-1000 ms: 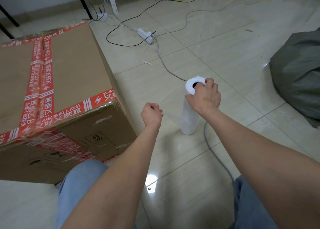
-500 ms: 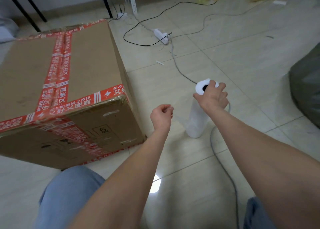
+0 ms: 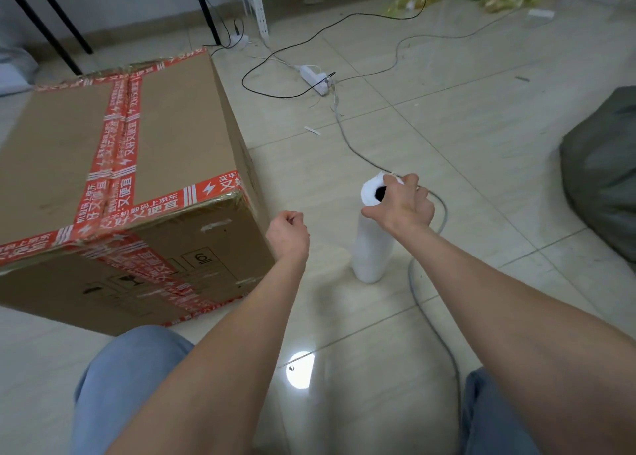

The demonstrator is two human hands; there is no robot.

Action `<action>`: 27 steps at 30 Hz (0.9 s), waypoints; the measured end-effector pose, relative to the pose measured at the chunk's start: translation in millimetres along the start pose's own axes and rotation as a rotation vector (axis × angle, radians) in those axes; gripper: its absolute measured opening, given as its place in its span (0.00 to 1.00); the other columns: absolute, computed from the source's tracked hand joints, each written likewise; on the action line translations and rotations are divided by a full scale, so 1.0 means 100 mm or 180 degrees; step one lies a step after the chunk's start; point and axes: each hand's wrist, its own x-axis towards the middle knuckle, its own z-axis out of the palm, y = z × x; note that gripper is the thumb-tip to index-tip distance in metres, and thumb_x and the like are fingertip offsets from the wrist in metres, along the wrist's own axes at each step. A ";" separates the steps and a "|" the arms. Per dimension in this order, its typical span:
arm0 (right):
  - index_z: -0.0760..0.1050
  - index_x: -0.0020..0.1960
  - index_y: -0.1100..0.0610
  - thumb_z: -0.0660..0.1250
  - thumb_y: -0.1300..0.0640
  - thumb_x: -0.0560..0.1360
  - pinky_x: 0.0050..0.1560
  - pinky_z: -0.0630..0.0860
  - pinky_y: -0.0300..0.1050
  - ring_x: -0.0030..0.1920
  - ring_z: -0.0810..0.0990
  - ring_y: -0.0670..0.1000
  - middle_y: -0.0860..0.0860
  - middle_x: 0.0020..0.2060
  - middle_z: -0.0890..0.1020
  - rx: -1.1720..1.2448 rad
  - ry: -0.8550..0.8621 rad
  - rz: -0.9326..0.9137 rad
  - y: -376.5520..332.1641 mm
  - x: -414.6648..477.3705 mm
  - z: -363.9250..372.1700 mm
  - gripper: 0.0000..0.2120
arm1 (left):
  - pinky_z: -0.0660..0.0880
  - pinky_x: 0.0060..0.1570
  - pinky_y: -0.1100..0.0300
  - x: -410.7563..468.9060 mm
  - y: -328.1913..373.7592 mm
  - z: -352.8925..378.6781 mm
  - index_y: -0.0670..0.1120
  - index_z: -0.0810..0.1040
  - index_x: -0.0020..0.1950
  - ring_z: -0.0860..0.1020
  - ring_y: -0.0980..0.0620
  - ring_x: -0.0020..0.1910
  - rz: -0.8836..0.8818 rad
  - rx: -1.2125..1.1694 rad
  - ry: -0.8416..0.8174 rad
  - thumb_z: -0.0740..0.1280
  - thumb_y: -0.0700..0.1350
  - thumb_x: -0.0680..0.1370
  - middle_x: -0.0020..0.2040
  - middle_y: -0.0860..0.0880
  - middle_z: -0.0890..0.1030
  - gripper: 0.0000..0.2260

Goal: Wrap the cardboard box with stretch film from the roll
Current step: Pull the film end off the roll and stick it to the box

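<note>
A large cardboard box (image 3: 165, 137) sealed with red printed tape sits on the tiled floor at left. To its right a white stretch film roll (image 3: 373, 248) stands upright on the floor. My right hand (image 3: 404, 203) grips the roll's top end, fingers over the core hole. My left hand (image 3: 287, 236) is curled into a fist between the roll and the box's near right corner, pinching the loose end of the clear film. The film itself barely shows.
A grey cable (image 3: 351, 141) runs from a white power strip (image 3: 315, 79) past the roll and between my knees. A dark grey bag (image 3: 605, 179) lies at right. Black table legs (image 3: 44, 31) stand behind the box. Yellow litter lies at the far wall.
The view has shifted, so more of the box and far floor shows. My left hand has moved closer to the box's corner. My right hand stays on the roll's top.
</note>
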 end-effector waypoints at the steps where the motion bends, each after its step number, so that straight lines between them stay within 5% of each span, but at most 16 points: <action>1: 0.66 0.67 0.48 0.71 0.44 0.67 0.44 0.66 0.46 0.60 0.70 0.58 0.53 0.63 0.66 -0.0023 -0.0031 -0.0025 0.01 -0.01 -0.01 0.31 | 0.80 0.48 0.50 0.00 0.01 -0.01 0.47 0.76 0.42 0.81 0.44 0.42 0.0026 0.0063 0.0046 0.62 0.42 0.78 0.40 0.44 0.82 0.06; 7: 0.61 0.70 0.48 0.72 0.44 0.66 0.45 0.66 0.47 0.63 0.66 0.60 0.54 0.64 0.63 -0.0039 -0.0289 -0.0141 -0.04 -0.02 -0.03 0.36 | 0.77 0.50 0.54 -0.07 -0.01 -0.02 0.47 0.74 0.45 0.81 0.42 0.48 0.0121 0.0230 0.0154 0.60 0.43 0.80 0.47 0.42 0.82 0.06; 13: 0.61 0.69 0.49 0.72 0.43 0.67 0.46 0.68 0.48 0.62 0.66 0.60 0.55 0.65 0.62 0.0121 -0.0096 -0.0038 -0.10 -0.04 0.12 0.36 | 0.77 0.53 0.54 -0.14 -0.10 0.00 0.41 0.81 0.52 0.81 0.45 0.47 0.0131 0.0344 -0.0073 0.72 0.42 0.73 0.45 0.45 0.81 0.10; 18: 0.62 0.70 0.49 0.71 0.45 0.67 0.46 0.69 0.49 0.60 0.67 0.60 0.56 0.64 0.63 0.0196 0.0234 -0.0116 -0.09 -0.03 0.27 0.35 | 0.76 0.45 0.56 -0.16 -0.21 -0.01 0.39 0.81 0.42 0.82 0.43 0.43 0.0114 0.0357 0.0095 0.69 0.43 0.75 0.42 0.39 0.83 0.07; 27: 0.62 0.69 0.42 0.71 0.45 0.67 0.44 0.66 0.47 0.54 0.75 0.61 0.55 0.65 0.62 0.0461 0.0074 0.0099 -0.11 -0.09 0.25 0.33 | 0.78 0.44 0.56 -0.17 -0.23 -0.06 0.44 0.75 0.38 0.79 0.46 0.34 0.0185 0.0177 -0.0136 0.65 0.42 0.78 0.34 0.45 0.80 0.09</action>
